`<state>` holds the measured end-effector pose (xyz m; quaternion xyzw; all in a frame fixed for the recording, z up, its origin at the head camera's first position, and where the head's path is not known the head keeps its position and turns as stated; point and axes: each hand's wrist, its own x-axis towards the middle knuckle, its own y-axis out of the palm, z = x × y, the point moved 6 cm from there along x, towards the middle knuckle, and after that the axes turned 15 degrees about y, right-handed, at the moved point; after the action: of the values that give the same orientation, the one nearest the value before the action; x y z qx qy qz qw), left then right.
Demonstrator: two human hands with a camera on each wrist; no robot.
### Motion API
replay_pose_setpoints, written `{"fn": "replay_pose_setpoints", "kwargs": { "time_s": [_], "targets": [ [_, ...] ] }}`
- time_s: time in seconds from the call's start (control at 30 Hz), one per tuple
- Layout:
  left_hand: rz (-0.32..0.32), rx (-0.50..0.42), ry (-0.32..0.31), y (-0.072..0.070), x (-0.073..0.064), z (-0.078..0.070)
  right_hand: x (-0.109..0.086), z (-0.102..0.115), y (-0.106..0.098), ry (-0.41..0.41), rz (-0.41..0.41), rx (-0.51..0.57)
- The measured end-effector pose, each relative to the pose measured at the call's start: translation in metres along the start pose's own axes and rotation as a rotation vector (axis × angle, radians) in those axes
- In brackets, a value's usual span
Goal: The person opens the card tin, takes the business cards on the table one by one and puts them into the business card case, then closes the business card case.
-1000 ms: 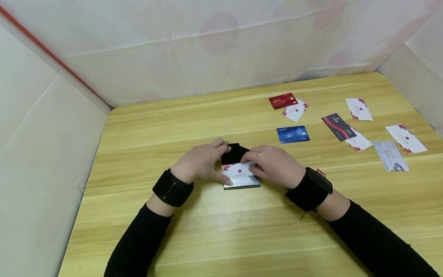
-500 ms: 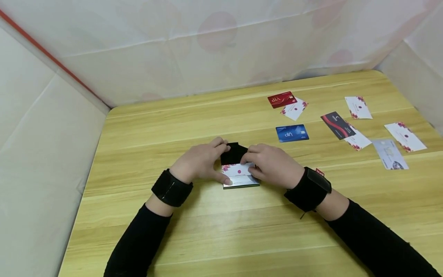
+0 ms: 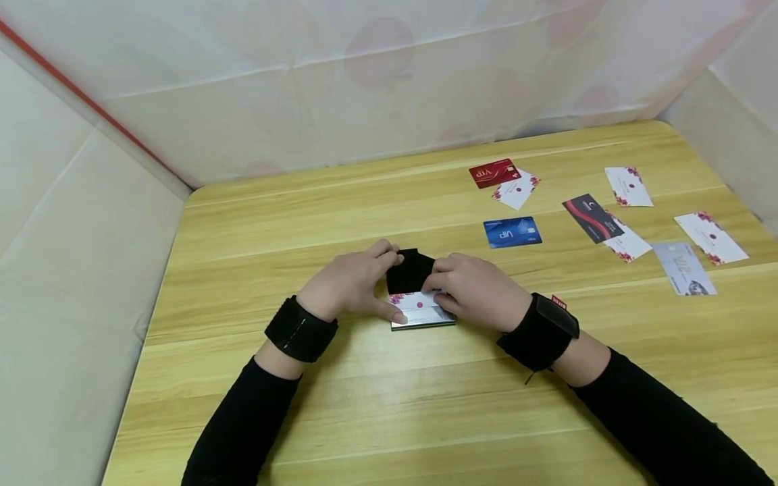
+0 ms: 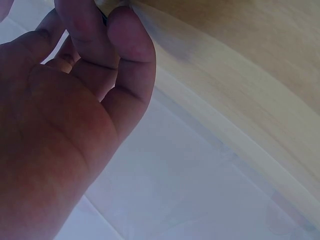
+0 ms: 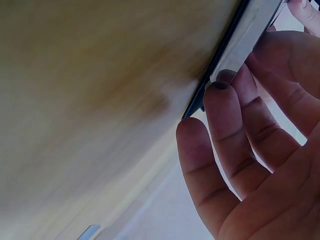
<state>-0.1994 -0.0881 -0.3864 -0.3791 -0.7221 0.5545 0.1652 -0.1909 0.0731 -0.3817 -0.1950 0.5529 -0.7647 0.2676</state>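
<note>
In the head view a black card holder [image 3: 408, 271] lies on the wooden table, its back part bare and its front part pale and shiny. Across that front part lies a white business card [image 3: 406, 300] with pink flowers. My left hand [image 3: 352, 280] grips the holder's left side, thumb on the near corner, fingers at the far edge. From the right, my right hand [image 3: 477, 287] pinches the card by its right end, covering that end. The right wrist view shows the holder's dark edge [image 5: 194, 102] along my right fingertips [image 5: 223, 102]. The left wrist view mostly shows my left palm [image 4: 55, 130].
To the right lie a red VIP card [image 3: 494, 173], a blue VIP card [image 3: 512, 232], a dark card [image 3: 592, 218], a silver VIP card [image 3: 683, 268] and several white flowered cards [image 3: 711, 237]. White cloth [image 3: 292, 108] hangs behind the table.
The white card has slid a little toward me over the holder's front part, baring more of the black back. My right fingers moved with it; my left hand stayed in place.
</note>
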Motion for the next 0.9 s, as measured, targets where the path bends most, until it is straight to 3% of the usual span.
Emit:
{"fn": "replay_pose_setpoints", "kwargs": {
  "time_s": [0.27,0.63,0.73,0.9],
  "targets": [
    [0.002,-0.009,0.008,0.0,0.003,-0.002,-0.003,0.0,-0.001,-0.009,-0.009,-0.012],
    [-0.027,-0.041,-0.001,0.004,-0.006,0.0,0.0,0.004,0.001,-0.06,-0.014,-0.019],
    [-0.033,-0.044,0.003,0.004,-0.005,0.0,0.002,-0.005,-0.004,-0.021,-0.047,-0.016],
    [-0.038,-0.039,0.011,0.003,-0.001,-0.001,0.005,-0.043,-0.022,0.147,-0.123,-0.05]
  ]
}}
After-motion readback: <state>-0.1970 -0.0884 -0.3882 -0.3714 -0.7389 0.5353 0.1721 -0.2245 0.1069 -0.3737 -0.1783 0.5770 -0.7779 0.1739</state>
